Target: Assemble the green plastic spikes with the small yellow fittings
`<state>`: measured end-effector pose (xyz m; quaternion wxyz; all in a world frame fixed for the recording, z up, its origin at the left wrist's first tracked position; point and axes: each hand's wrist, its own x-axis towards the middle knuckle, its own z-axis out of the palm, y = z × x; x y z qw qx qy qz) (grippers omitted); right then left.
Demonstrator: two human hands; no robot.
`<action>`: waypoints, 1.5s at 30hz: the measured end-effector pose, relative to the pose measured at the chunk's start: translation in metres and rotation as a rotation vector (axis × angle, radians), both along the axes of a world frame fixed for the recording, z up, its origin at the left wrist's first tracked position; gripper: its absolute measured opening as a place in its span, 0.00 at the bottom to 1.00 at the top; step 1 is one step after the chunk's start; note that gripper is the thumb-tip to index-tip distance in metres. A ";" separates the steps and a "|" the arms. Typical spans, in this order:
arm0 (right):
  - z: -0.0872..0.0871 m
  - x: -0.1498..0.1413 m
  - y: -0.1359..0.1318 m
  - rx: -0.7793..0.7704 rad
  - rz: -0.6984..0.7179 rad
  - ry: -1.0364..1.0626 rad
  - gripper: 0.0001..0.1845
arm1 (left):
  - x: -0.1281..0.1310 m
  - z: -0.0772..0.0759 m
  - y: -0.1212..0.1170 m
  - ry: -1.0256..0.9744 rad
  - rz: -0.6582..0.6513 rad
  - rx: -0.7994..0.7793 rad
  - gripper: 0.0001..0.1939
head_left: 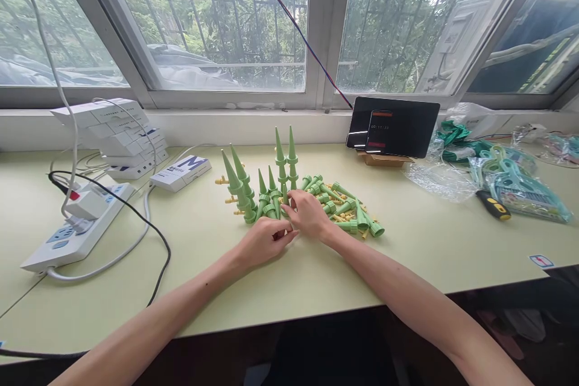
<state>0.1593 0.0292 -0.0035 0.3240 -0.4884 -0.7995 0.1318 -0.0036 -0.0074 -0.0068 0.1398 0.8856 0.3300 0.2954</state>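
Note:
Several green cone-shaped plastic spikes (283, 163) stand upright in a cluster on the pale green table (203, 265). More of them lie in a loose pile (350, 211) to the right, with small yellow parts mixed in. My left hand (265, 241) rests on the table just in front of the standing spikes, fingers curled together at a small piece I cannot make out. My right hand (307, 214) sits beside it, fingers bent down among the spikes at the pile's left edge; its fingertips are hidden.
A white power strip (75, 223) with plugs and cables lies at the left, beside stacked white boxes (117, 132). A tablet with a phone (391, 126) leans at the window sill. Plastic bags of green parts (506, 175) and a yellow-black tool (493, 205) lie at the right.

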 end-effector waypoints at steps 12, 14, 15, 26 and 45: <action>0.007 0.007 -0.005 0.050 -0.031 0.092 0.26 | -0.001 0.000 0.000 0.004 0.000 0.008 0.17; 0.012 0.015 -0.004 0.082 -0.072 0.114 0.26 | -0.002 0.000 -0.001 0.003 -0.005 0.006 0.16; 0.015 0.020 -0.002 0.105 -0.105 0.116 0.26 | -0.002 0.000 -0.001 0.002 -0.007 0.005 0.17; 0.025 0.084 0.023 0.114 -0.345 -0.135 0.09 | -0.001 0.000 -0.001 0.013 -0.009 0.005 0.17; 0.021 0.091 0.026 -0.095 -0.269 -0.260 0.08 | -0.001 0.004 -0.001 0.019 0.015 -0.030 0.17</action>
